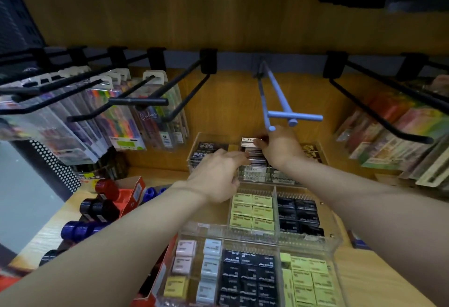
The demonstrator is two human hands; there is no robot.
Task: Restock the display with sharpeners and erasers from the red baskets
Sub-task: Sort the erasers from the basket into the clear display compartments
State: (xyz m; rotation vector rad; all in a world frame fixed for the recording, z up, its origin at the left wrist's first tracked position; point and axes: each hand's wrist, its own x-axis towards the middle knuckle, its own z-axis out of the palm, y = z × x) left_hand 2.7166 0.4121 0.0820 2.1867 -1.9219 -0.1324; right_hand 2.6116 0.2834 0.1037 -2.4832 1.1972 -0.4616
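A clear tiered display (336,241) holds boxed erasers in its compartments: yellow-green (252,212), black (298,217) and pastel ones (194,265). At the top tier a row of grey boxed erasers (254,153) stands on edge. My right hand (279,146) pinches the rearmost box of that row, under a blue hook. My left hand (216,175) reaches to the row's front, fingertips on the boxes; whether it grips one I cannot tell. No red basket shows.
The blue peg hook (281,112) juts out just above my right hand. Black hooks (136,101) carry pen packs at left and colourful packs (398,136) at right. Red, black and blue cylindrical items (102,207) lie by an orange carton on the wooden shelf (364,280).
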